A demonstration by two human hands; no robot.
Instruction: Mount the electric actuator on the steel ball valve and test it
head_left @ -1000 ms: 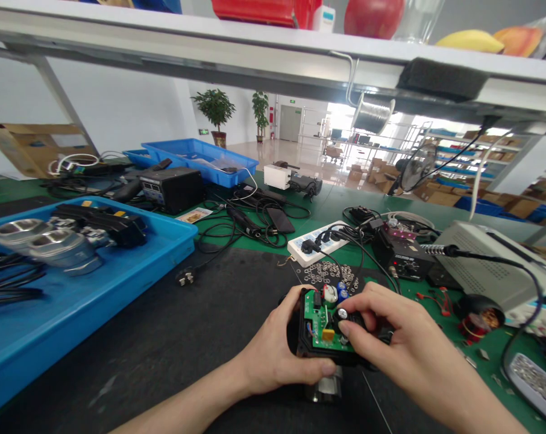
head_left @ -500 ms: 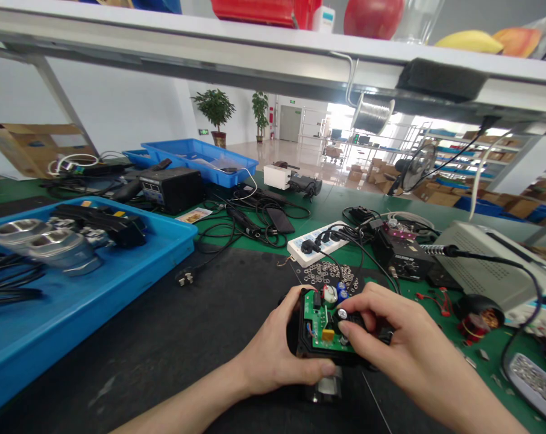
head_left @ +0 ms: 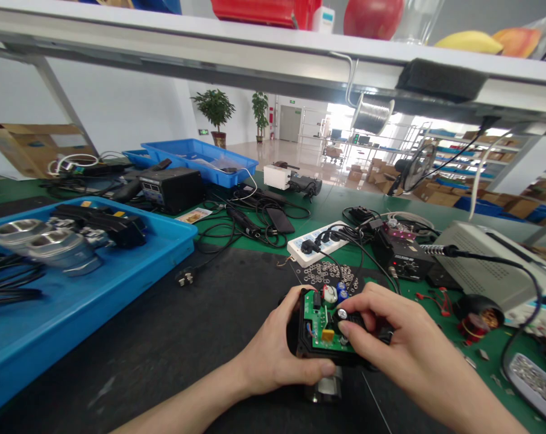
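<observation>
My left hand (head_left: 282,349) wraps round the left side of a black housing (head_left: 304,348), its thumb along the near edge. Inside the housing lies a green circuit board (head_left: 320,328) with blue, white and yellow components. A metal fitting (head_left: 325,389) shows beneath. Over the right part of the board, my right hand (head_left: 385,331) pinches a black cylindrical capacitor (head_left: 342,314) with a silvery top between thumb and index finger. Its lower end is hidden, so I cannot tell how it sits on the board. Behind the housing, several small nuts (head_left: 320,274) lie scattered on the black mat (head_left: 164,337).
A blue tray (head_left: 173,241) with metal fittings stands on the left. Beyond the nuts is a white power strip (head_left: 316,244) with plugged-in cables. A soldering station (head_left: 402,256), a soldering iron in its holder (head_left: 438,249) and a grey instrument (head_left: 490,259) occupy the right. A shelf (head_left: 273,42) runs overhead.
Both hands and the housing keep the same place. A red light now shows on the soldering station.
</observation>
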